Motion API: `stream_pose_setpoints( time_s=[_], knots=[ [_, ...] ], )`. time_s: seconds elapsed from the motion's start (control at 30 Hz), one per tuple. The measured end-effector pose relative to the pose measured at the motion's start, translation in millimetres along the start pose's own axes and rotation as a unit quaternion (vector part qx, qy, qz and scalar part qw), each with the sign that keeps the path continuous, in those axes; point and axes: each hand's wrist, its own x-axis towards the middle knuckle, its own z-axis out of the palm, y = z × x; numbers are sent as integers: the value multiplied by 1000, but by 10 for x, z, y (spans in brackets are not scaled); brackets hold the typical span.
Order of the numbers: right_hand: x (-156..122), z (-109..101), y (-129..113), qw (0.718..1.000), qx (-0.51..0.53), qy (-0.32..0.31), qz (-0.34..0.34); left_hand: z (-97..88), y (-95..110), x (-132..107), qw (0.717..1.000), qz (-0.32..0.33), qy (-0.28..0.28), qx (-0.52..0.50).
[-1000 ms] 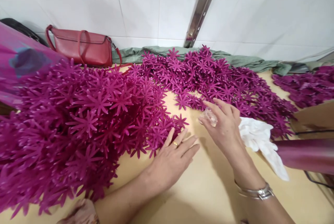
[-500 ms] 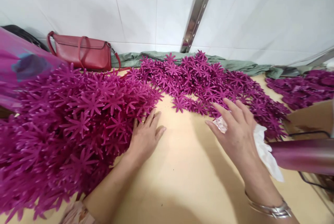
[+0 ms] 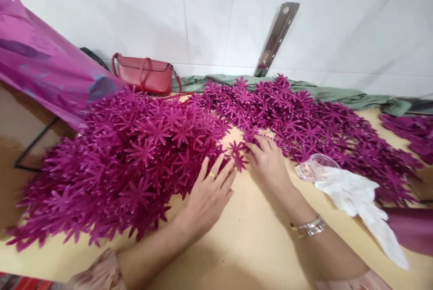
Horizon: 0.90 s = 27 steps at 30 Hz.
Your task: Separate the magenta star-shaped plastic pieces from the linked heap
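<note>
My left hand [image 3: 214, 186] lies flat with fingers spread, a gold ring on one. Its fingertips touch the right edge of a big heap of magenta star-shaped flower pieces [image 3: 145, 150]. My right hand [image 3: 270, 163], wearing a metal band at the wrist, has its fingers bent but apart over a few loose flower pieces [image 3: 237, 148] between the two hands. Its fingertips touch some of them; the contact underneath is partly hidden. A second, darker band of flower pieces [image 3: 297, 118] stretches behind and right of this hand.
White gloves [image 3: 352, 188] and crumpled clear plastic [image 3: 313, 168] lie on the tan tabletop [image 3: 243, 245] to the right. A red handbag [image 3: 145, 75] and green cloth [image 3: 203, 82] sit along the tiled wall. A pink plastic sheet [image 3: 50, 64] slopes down at left. A magenta roll [image 3: 409, 229] stands at right.
My right hand has moved left, off the clear plastic and gloves, onto loose flower pieces, which now lie closer to my left hand. The view has swung left.
</note>
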Motion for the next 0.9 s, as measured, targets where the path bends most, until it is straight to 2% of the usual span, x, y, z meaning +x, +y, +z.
stream_pose_setpoints(
  time_s=[0.07,0.2,0.3,0.4,0.47,0.57,0.67,0.8,0.83,0.9],
  knots=[
    [-130,20,-36,999,10,21,-29,31,-174,26,1000,-20,4,14],
    [-274,98,-96,996,37,57,-65,55,-652,210,998,-62,-7,7],
    [-263,121,-126,994,43,67,-72,30,-986,351,998,-53,-23,-18],
    [-217,82,-139,992,26,78,-99,-14,-1207,433,998,-55,-17,-31],
    [-188,30,-120,990,16,89,-111,-52,-1261,449,997,-60,-16,-37],
    [-140,-81,-44,988,17,116,-100,-142,-1195,421,997,-59,-13,-55],
    [-83,-243,32,985,63,150,-57,-275,-1002,372,994,-60,4,-88],
    [-24,-506,41,970,181,161,32,-374,-585,338,985,-88,60,-134],
    [-19,-560,29,962,214,160,57,-356,-457,334,984,-82,71,-141],
    [-26,-627,1,939,287,153,116,-264,-208,331,985,-46,56,-160]
  ],
)
